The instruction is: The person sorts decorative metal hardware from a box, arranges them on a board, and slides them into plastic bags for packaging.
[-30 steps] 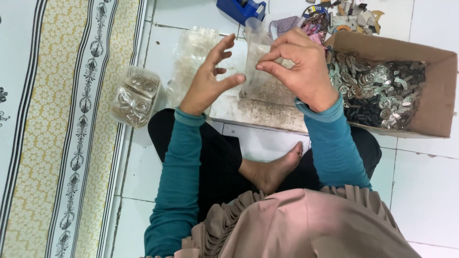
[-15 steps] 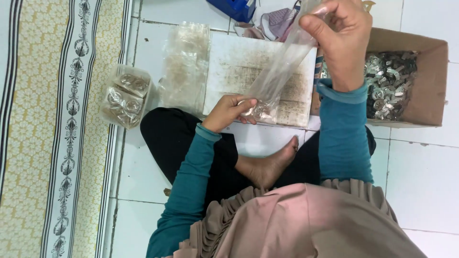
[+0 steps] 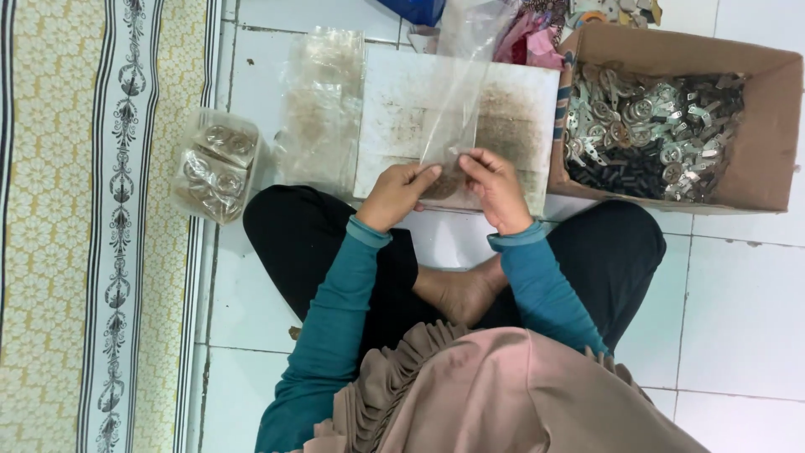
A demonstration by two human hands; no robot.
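While both grips, left hand (image 3: 394,195) and right hand (image 3: 496,190), pinch the clear bag (image 3: 457,101), bare board (image 3: 394,117) flanks it.

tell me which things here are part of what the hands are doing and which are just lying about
In use:
- clear plastic bag, pinched at its lower end by the left hand and right hand
- stained white board under the bag

Lying about:
- cardboard box of metal parts
- filled packet by the patterned mat
- stack of empty bags
- blue thing, top edge
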